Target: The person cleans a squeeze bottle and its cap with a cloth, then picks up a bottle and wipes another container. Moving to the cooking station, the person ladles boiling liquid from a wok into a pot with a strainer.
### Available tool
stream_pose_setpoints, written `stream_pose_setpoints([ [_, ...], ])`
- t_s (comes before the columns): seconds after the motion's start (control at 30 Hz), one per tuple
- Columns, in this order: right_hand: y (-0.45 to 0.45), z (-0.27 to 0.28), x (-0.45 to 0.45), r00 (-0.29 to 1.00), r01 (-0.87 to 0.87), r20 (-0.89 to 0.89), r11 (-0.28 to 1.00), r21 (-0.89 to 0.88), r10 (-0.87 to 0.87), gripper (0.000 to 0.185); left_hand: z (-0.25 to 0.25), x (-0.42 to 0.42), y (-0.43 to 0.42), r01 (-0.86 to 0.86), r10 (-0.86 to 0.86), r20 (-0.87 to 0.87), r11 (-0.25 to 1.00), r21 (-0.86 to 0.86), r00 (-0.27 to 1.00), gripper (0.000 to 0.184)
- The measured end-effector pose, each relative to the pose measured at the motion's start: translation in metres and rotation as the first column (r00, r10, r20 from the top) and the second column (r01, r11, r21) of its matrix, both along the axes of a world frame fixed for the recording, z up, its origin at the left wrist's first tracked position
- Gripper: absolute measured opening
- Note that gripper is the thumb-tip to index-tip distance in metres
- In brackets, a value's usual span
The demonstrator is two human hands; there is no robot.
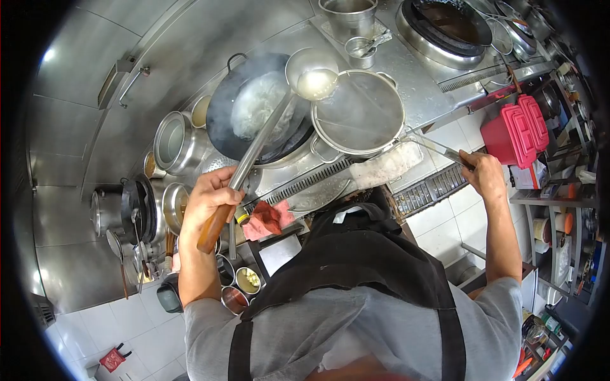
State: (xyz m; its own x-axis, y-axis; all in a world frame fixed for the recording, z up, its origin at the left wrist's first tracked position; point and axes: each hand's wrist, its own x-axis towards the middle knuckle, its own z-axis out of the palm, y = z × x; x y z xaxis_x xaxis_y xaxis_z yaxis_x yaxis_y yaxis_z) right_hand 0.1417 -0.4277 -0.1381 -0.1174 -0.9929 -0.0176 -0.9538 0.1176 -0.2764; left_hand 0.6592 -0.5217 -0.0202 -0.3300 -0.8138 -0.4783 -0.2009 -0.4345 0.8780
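My left hand (213, 193) is closed around the handle of a large ladle (260, 136) with a wooden grip end. The ladle's bowl, with pale cloudy liquid in it, is held over the gap between the wok and the pot. A black wok (222, 108) with whitish steaming liquid sits on the burner. My right hand (486, 174) grips the dark handle of a long-handled strainer (435, 145). Its metal rods reach to the rim of the big steel pot (402, 105); its head is hard to make out in the steam and cloudy liquid.
A folded cloth (387, 165) lies before the pot, and red cloths (264, 219) lie by the counter's front edge. Steel pots (175, 143) stand left of the wok. A second wok (438, 25) is at the back right. Red lidded bins (515, 133) stand at right.
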Motion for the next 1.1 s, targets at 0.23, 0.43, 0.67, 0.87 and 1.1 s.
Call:
stream_pose_setpoints([
  [0.23,-0.001,0.001,0.003,1.0,0.015,0.002,1.0,-0.001,-0.015,0.041,-0.01,0.003,0.01,0.002,0.067,0.272,0.969,-0.246,0.96,0.06],
  [0.43,0.0,-0.005,-0.002,1.0,-0.005,0.024,1.0,-0.013,0.005,0.04,-0.076,0.064,-0.044,0.124,0.275,0.618,0.843,-0.523,0.736,0.058],
  [0.67,0.0,-0.003,0.002,1.0,0.01,0.023,1.0,-0.004,-0.01,0.039,-0.151,0.102,-0.102,0.097,0.424,0.786,0.851,-0.516,0.451,0.049],
  [0.87,-0.001,0.002,0.006,1.0,0.02,0.02,1.0,0.016,-0.02,0.042,-0.159,0.087,-0.079,-0.255,0.316,0.451,0.948,-0.19,0.835,0.029],
  [1.1,-0.002,0.005,0.007,0.999,0.042,0.01,0.999,0.032,-0.043,0.042,-0.159,0.079,-0.044,-0.353,0.416,-0.218,0.893,0.278,0.883,0.038],
])
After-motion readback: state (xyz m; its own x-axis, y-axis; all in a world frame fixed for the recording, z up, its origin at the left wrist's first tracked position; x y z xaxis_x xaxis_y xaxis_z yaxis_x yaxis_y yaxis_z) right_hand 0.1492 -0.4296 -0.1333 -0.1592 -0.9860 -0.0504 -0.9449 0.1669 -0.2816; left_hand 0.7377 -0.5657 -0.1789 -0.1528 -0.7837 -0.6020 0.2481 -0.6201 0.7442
